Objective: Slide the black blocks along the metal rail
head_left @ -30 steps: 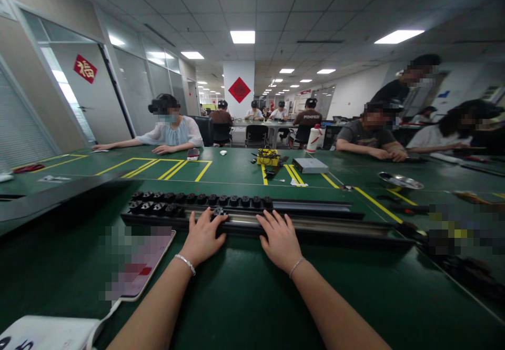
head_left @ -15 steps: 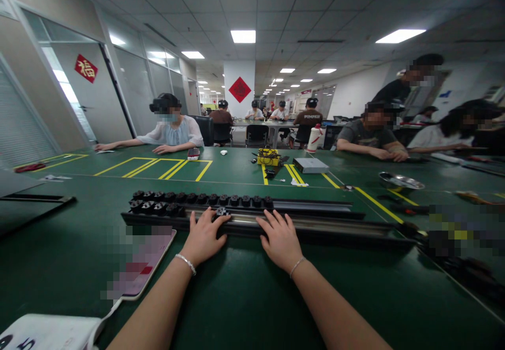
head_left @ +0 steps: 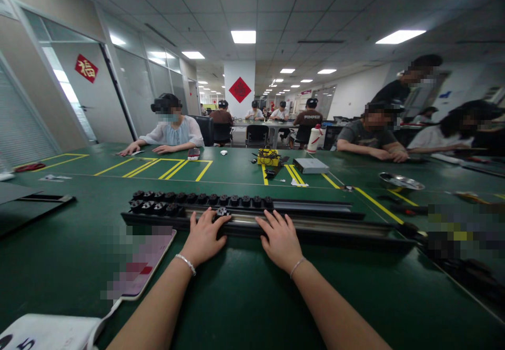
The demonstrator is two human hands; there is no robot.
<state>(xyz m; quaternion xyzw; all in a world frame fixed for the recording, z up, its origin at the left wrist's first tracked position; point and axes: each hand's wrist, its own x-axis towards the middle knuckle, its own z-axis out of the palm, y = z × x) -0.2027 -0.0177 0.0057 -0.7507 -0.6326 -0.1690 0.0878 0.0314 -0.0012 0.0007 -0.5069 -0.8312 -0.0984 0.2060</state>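
A long black rail [head_left: 323, 228] lies across the green table [head_left: 244, 297] in front of me. A second rail [head_left: 311, 206] behind it carries a row of several small black parts [head_left: 201, 199]. More black parts [head_left: 153, 208] sit at the left end of the near rail. My left hand [head_left: 203, 237] rests on the near rail, its fingertips touching one small black part [head_left: 221, 212]. My right hand [head_left: 280, 239] lies flat on the rail just to the right, fingers spread, holding nothing.
A phone [head_left: 136, 260] lies left of my arm, with a white cloth [head_left: 47, 331] at the near corner. A dark panel [head_left: 27, 205] lies at far left. A yellow box [head_left: 268, 157], a grey box [head_left: 310, 165] and a metal dish [head_left: 400, 181] sit farther back. Several people sit around the tables.
My hands have stayed on the rail. The dark panel at the left has dropped lower and farther left. The person opposite has drawn an outstretched arm in.
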